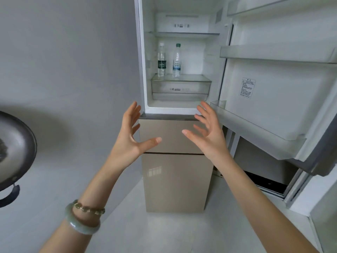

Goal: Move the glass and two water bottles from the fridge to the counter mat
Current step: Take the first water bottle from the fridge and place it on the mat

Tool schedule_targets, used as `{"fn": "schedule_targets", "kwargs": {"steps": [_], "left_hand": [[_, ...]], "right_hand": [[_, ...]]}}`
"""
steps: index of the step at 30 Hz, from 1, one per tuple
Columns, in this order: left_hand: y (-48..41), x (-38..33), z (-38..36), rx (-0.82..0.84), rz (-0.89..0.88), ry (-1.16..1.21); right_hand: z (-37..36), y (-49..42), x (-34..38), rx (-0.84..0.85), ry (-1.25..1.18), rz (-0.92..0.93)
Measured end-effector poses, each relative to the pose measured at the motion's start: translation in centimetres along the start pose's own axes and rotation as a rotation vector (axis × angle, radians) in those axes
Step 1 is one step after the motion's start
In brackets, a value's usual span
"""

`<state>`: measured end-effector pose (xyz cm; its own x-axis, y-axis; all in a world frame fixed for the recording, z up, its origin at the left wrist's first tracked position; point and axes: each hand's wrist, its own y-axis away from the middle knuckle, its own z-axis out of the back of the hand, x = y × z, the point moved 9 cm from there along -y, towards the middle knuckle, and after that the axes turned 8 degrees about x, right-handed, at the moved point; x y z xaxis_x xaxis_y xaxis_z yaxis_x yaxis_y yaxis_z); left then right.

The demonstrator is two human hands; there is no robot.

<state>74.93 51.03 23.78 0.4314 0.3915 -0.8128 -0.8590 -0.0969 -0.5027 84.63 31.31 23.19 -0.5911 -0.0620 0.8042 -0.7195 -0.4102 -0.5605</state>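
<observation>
My left grip [130, 137] and right grip [209, 133] were spread wide, palms facing, holding nothing, below the open fridge [193, 57]. Inside, the white-capped bottle [161, 60] and green-capped bottle [176, 61] stood upright, caps up, side by side on the glass shelf [193, 77]. Both were clear ribbed plastic. A smooth jade bangle [82, 223] circled my left wrist.

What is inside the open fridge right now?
On the shelf over the drawer stand a dark-labelled bottle and a green-capped bottle. No glass shows; the drawer hides its contents.
</observation>
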Motion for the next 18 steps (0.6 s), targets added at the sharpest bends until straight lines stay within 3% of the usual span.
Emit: {"fn": "schedule_targets", "kwargs": {"steps": [18], "left_hand": [[-24.8, 12.1, -0.1, 0.046, -0.002, -0.028]], "right_hand": [[3.2, -22.7, -14.3, -0.027, 0.039, 0.006]]}}
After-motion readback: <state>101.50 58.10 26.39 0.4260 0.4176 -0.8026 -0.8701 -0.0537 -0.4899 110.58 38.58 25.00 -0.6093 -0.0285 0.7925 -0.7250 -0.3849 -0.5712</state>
